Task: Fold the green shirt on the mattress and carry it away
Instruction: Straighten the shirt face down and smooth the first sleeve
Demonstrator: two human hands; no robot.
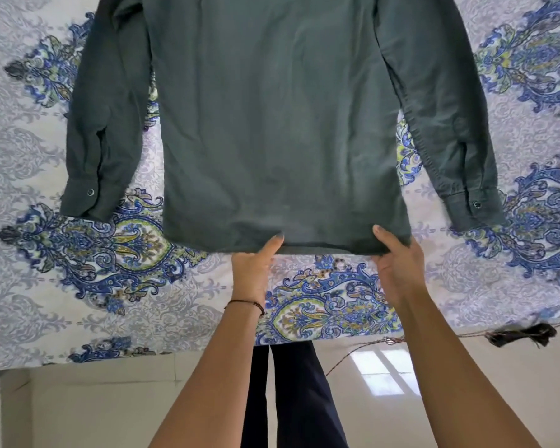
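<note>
The shirt [278, 124] is spread flat on the mattress [46, 286]; its near hem is pinched at 2 points by the left hand [254, 270] and the right hand [398, 265].

Mattress [117, 354] covered by a white sheet [514, 279] printed in blue and green paisley. Spread flat on top: green shirt [272, 124], sleeves out to either side, hem close to the near edge.

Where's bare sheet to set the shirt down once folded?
Widest bare sheet: near edge, below the left cuff, left of the left hand. A smaller patch lies right of the right hand, under the right cuff. Sleeve-to-body gaps on the green shirt are tight.
</note>
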